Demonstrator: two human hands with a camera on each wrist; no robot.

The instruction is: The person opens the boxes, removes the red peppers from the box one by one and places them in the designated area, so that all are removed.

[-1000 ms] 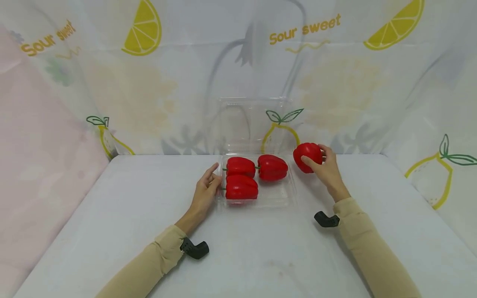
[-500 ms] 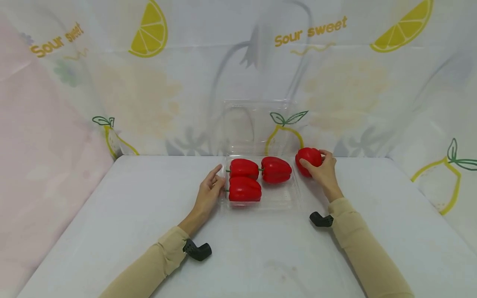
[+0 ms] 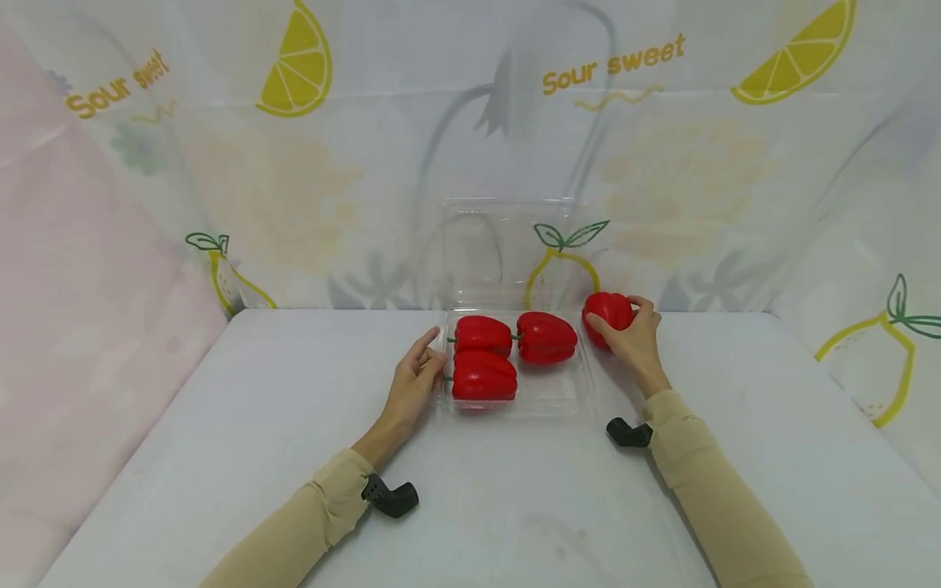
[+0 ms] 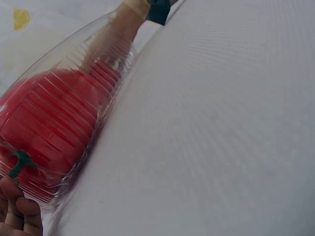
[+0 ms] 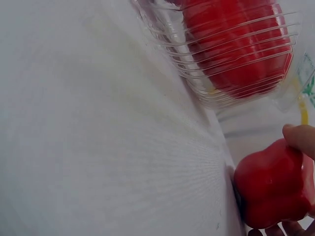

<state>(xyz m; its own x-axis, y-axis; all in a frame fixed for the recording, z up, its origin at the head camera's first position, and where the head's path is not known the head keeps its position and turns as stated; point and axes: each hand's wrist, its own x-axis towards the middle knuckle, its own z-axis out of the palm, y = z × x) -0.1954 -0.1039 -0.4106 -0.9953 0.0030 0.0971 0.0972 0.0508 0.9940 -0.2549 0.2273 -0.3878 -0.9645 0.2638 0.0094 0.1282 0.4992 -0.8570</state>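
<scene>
My right hand (image 3: 636, 336) holds a red bell pepper (image 3: 608, 318) between thumb and fingers, just right of the clear plastic clamshell box (image 3: 553, 400). In the right wrist view this pepper (image 5: 273, 184) is low, close to or on the tabletop. Inside the box lie three more red bell peppers: one back left (image 3: 482, 336), one front left (image 3: 483, 377) and one back right (image 3: 547, 338). Their green stems point left. My left hand (image 3: 410, 384) touches the box's left wall with its fingertips (image 4: 30, 206), close to a pepper's stem (image 4: 20, 161).
The box's clear lid (image 3: 478, 253) stands raised against the patterned cloth backdrop (image 3: 309, 180) behind the white table (image 3: 294, 408). Black wrist devices sit on both sleeves, the left one (image 3: 390, 496) and the right one (image 3: 629, 434).
The right hand has lowered its pepper slightly beside the box and its forearm has shifted left. The left hand stays at the box wall. The head view has shifted a little.
</scene>
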